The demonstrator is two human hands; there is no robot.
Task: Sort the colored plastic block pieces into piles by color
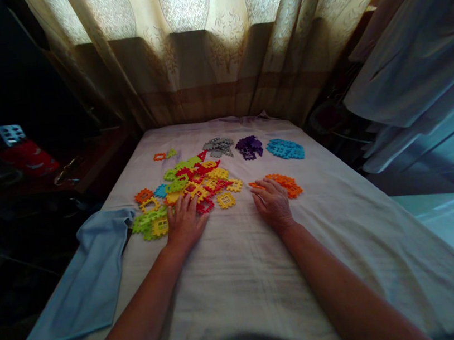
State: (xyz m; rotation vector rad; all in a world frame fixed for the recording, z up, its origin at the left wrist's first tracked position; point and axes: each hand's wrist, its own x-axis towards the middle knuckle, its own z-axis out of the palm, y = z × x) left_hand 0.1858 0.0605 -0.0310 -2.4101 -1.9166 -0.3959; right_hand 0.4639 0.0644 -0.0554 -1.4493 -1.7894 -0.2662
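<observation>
My left hand (186, 221) lies on the near edge of a mixed heap of plastic interlocking pieces (197, 180), mostly red, yellow and lime green. Its fingers are spread over yellow and red pieces. My right hand (273, 203) rests palm down at the left side of a pile of orange interlocking pieces (288, 185), fingers stretched out. An orange piece (253, 185) peeks out beyond those fingertips; its remaining part is hidden under the hand. Close to the left hand are a yellow window-shaped piece (159, 227) and lime green pieces (143, 221).
Behind the heap sit grey (219, 147), purple (249, 147) and blue (285, 149) piles of pieces. A small orange frame (160, 157) lies at the back left. Light blue cloth (97, 267) drapes over the left edge of the sheet-covered surface (242, 280). Curtains (197, 78) hang behind.
</observation>
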